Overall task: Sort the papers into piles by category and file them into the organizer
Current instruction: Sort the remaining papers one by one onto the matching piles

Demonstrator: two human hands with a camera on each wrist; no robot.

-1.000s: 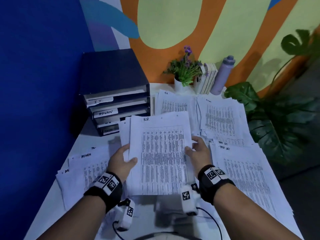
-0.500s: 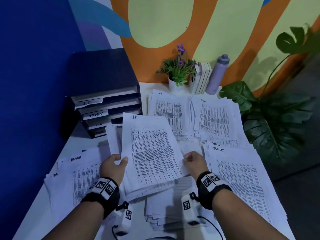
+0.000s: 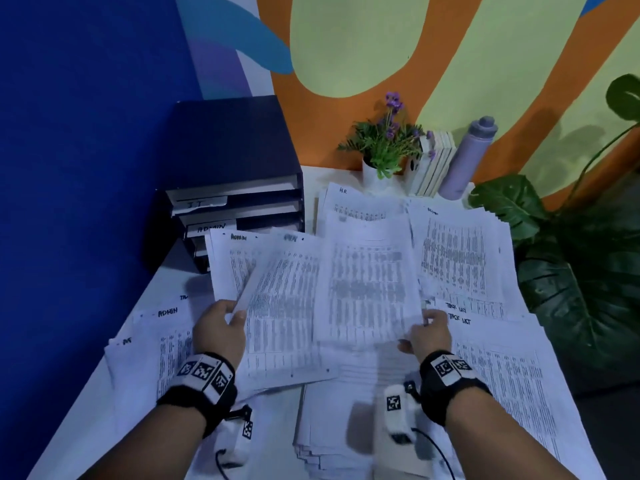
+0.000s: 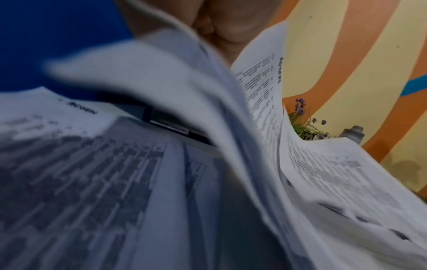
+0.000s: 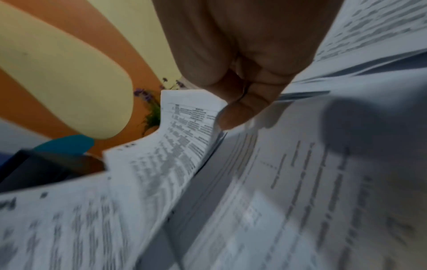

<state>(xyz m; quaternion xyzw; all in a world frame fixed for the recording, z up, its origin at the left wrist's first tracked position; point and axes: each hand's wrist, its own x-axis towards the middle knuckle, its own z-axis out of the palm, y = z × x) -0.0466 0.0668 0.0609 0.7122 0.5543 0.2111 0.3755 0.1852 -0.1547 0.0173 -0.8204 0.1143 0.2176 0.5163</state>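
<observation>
Bright orange and yellow wall behind, white desk (image 3: 114, 393) buried in paper. Your right hand (image 3: 427, 336) pinches one sheet (image 3: 367, 289) by its lower corner, thumb and fingertips (image 5: 240, 117) clamped on the edge. Your left hand (image 3: 218, 329) grips the remaining bundle (image 3: 277, 299), fingers curled round its left edge, pages fanned just in front of the organizer (image 3: 228, 181). ADMIN shows on the bundle's top corners. You're mid-sort, I'd say: peeling a sheet off for its pile. Its heading is blurred, so read it first, then carry it to the matching stack; the HR pile (image 3: 360, 206) lies right of the organizer.
</observation>
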